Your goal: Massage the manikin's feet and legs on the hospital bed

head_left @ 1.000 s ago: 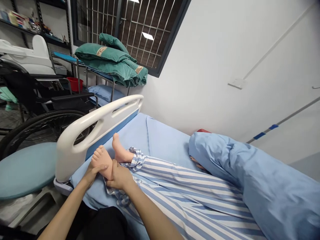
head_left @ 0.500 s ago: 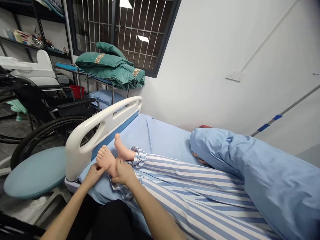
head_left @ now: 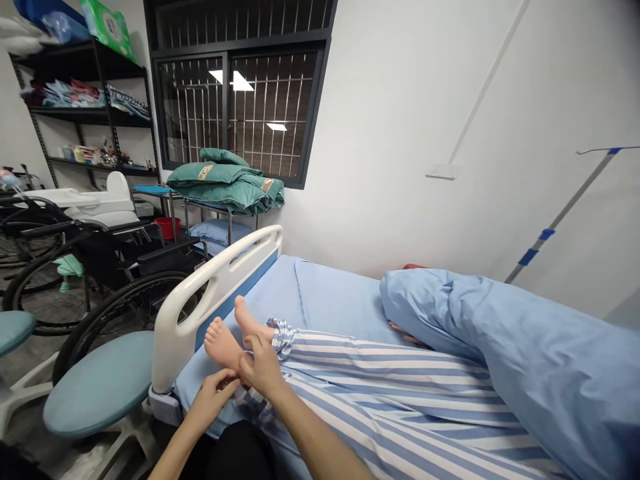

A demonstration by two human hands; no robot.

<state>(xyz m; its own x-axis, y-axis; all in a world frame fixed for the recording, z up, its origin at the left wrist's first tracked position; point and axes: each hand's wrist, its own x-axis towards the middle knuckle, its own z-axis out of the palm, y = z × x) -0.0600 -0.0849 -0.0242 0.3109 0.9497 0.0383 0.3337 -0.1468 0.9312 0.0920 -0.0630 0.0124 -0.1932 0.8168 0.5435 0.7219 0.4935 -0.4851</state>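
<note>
A figure in blue-and-white striped trousers [head_left: 370,357] lies on the bed, its two bare feet pointing toward the footboard. At the heel of the nearer foot [head_left: 223,345] is my left hand [head_left: 213,395], its fingers bent and thumb apart, not wrapped round the foot. My right hand [head_left: 263,368] is over the ankle of that foot, thumb by the ankle and fingers spread and raised toward the farther foot [head_left: 249,321]. Its hold looks loose; contact under the palm is hidden. The farther trouser cuff [head_left: 283,338] is bunched at the ankle.
The white footboard [head_left: 173,313] closes the bed's left end. Beyond it stand a round blue stool [head_left: 103,380] and a black wheelchair [head_left: 113,267]. A blue quilt [head_left: 480,313] covers the figure's upper part, with fingers showing at its edge. An IV pole [head_left: 560,217] stands at right.
My left hand has left the front of the nearer foot and moved down to its heel. My right hand has loosened, its fingers now raised. The camera view has tilted up.
</note>
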